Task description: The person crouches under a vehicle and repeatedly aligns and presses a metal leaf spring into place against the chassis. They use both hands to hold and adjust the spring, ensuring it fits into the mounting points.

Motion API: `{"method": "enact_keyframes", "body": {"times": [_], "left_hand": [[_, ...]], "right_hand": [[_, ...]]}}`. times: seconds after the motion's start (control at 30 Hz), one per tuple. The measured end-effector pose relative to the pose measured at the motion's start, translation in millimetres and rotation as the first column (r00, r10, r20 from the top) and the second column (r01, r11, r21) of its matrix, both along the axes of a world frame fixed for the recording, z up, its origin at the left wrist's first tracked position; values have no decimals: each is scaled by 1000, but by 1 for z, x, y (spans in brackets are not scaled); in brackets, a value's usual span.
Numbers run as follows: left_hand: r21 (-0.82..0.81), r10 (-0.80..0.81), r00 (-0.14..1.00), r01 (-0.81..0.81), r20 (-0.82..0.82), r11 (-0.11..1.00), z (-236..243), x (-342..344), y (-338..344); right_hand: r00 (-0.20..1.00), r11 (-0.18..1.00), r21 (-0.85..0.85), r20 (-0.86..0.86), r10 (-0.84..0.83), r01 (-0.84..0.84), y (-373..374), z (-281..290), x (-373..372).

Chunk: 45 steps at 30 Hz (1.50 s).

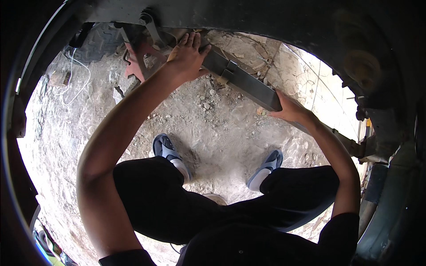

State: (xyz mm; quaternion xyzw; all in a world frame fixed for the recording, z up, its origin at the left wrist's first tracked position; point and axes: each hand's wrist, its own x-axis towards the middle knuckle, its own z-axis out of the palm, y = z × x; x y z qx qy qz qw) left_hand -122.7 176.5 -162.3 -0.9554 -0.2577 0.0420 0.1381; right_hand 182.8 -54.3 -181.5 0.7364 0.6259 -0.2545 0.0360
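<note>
A long dark metal bar [248,85], flat-sided with a small clip [231,66] around it, slants across the space in front of me from upper middle down to the right. At its far left end, my left hand [188,57] spans the bar, fingers over the top and thumb on the near side. My right hand [290,108] grips the bar's nearer right end, thumb below and fingers against its end. Part of the bar's far end is hidden behind my left hand. Another narrow bar [299,127] runs below my right hand toward the right.
Dark vehicle framework [266,17] arches overhead. A red metal stand [135,62] is left of my left hand, near a tyre [100,42] and a thin white cord [71,77]. Stones [206,105] litter the rough ground between my sandalled feet and the bar. Pipes [386,213] line the right.
</note>
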Motion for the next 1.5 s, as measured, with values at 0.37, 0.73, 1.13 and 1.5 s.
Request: {"method": "enact_keyframes", "body": {"times": [0.37,0.73,1.13,1.5], "left_hand": [[54,15,995,-9,-99,998,-1,-23,-38],[81,-10,1000,11,-21,997,-11,-17,-22],[97,-24,999,28,-34,995,-11,-16,-17],[25,70,982,-67,-178,997,7,-12,-40]], "right_hand": [[998,998,-7,11,-55,55,-5,-2,-6],[999,996,-81,15,-46,47,1,3,-3],[1000,1000,-1,17,-14,14,-5,-8,2],[999,998,-55,24,-37,39,-4,-2,-2]]}}
